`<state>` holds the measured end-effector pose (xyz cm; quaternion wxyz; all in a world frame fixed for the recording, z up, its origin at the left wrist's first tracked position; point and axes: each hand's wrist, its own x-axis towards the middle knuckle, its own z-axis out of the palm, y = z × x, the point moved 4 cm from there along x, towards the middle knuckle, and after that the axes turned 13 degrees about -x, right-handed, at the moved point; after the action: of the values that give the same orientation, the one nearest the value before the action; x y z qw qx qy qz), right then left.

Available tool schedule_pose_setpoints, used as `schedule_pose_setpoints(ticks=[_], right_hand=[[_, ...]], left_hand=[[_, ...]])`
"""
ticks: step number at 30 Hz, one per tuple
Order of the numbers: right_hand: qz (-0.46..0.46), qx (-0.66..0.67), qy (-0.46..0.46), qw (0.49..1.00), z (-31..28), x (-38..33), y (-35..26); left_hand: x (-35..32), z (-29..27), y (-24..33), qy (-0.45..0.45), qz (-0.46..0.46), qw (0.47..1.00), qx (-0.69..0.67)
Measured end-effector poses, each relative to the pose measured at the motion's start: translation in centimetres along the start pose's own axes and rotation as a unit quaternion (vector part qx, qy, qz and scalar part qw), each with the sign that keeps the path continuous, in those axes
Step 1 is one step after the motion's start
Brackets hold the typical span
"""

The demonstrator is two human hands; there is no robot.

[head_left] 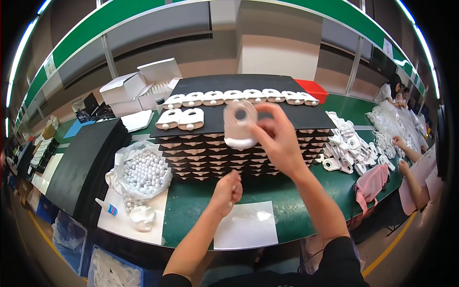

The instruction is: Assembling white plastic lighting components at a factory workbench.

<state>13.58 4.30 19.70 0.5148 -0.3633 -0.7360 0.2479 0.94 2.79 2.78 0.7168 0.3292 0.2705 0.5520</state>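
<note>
My right hand (277, 138) pinches a white plastic part with a round hole (234, 129), slightly blurred, raised in front of a stack of black boards (229, 82). My left hand (226, 193) is lower, fingers curled closed near the stack's front base. A small white spot shows at its underside; what it holds, if anything, I cannot make out. On the top board stand similar white parts (213, 98) in a long back row, with two more (191, 119) at the front left. More parts show between the stacked boards. A white sheet (246, 227) lies below my hands.
Left are a plastic bag of white balls (145, 171), a glue bottle (107, 207) and black boards (83, 167). Right are a heap of white parts (346, 143), a pink cloth (372, 184) and a co-worker's hands (401, 143). A red bin (313, 90) stands behind.
</note>
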Motion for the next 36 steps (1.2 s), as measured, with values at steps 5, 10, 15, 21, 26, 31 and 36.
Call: schedule_pose_setpoints(ticks=[5, 10, 15, 21, 26, 31, 36], right_hand=[[0.116, -0.031, -0.08, 0.99, 2.7, 7.0, 2.0], [0.206, -0.049, -0.15, 0.966, 4.8, 8.9, 3.8], [0.172, -0.071, -0.113, 0.976, 3.5, 8.2, 3.0], [-0.101, -0.143, 0.054, 0.983, -2.4, 2.8, -0.4], [-0.283, -0.281, 0.268, 0.877, -8.0, -6.4, 1.6], [-0.029, -0.358, 0.324, 0.875, -14.6, -12.6, 12.2], [0.013, -0.672, 0.108, 0.733, -19.3, -16.8, 20.7]], left_hand=[[1.0, -2.4, -1.3, 0.077, -0.133, 0.895, -0.419], [0.4, -2.8, -0.6, 0.144, -0.137, 0.874, -0.444], [0.7, -3.3, -1.3, 0.132, -0.137, 0.878, -0.439], [1.4, -3.2, -1.9, 0.123, -0.128, 0.888, -0.425], [1.1, -2.5, -2.1, 0.107, -0.142, 0.909, -0.376], [1.2, -2.2, -2.6, 0.079, -0.151, 0.936, -0.307], [1.0, -1.3, -3.0, 0.057, -0.173, 0.942, -0.283]])
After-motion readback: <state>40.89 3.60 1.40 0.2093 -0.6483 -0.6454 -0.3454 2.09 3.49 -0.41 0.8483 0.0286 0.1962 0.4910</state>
